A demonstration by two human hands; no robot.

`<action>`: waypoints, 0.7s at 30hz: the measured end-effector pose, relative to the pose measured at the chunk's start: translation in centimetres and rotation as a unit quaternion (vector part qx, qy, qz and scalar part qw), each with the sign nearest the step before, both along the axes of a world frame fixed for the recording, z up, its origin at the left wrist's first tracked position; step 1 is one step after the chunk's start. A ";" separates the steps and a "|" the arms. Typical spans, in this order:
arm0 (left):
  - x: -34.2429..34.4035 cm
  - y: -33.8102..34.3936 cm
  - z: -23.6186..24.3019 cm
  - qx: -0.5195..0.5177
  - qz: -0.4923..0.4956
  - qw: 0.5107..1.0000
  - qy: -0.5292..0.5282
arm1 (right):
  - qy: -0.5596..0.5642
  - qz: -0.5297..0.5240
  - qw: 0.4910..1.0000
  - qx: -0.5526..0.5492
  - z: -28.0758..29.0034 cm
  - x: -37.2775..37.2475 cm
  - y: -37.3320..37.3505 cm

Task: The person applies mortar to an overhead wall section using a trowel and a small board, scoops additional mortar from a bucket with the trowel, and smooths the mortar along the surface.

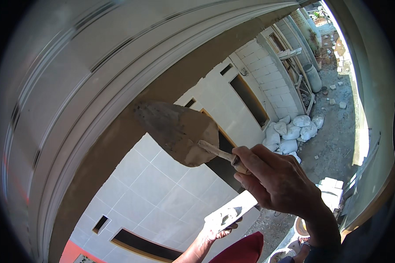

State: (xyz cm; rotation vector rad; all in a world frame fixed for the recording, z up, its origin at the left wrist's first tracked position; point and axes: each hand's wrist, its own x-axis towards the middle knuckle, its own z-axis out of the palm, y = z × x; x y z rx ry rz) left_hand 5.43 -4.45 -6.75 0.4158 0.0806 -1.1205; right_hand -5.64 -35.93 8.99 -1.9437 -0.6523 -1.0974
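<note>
My right hand (pixel 278 179) is closed around the wooden handle of a mortar trowel (pixel 173 127). Grey-brown mortar coats part of its broad blade, and the blade's tip lies against the brown plastered beam (pixel 162 90) under the ceiling. Lower down, my left hand (pixel 217 231) grips a pale flat board (pixel 245 202) from beneath. A small lump of mortar (pixel 230 214) sits on that board. Most of the left fingers are hidden under it.
White ceiling panels (pixel 74 65) with moulding run along the upper left. Beyond the beam stands a tiled wall (pixel 153 184) with dark openings. White sacks (pixel 289 133) are piled on the rough ground (pixel 333 118) far below. A bucket (pixel 300 227) is near the lower edge.
</note>
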 end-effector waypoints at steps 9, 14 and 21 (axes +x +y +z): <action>-0.1 -1.5 1.4 -0.006 0.008 1.000 0.019 | -0.050 -0.139 0.975 0.164 0.3 8.5 -11.5; -1.4 -2.6 2.5 -0.019 0.049 0.999 -0.002 | 0.032 -0.007 0.975 0.219 0.3 8.6 -12.6; 0.6 -2.0 1.2 -0.009 0.021 1.000 0.022 | 0.024 -0.045 0.970 0.238 0.3 7.3 -13.4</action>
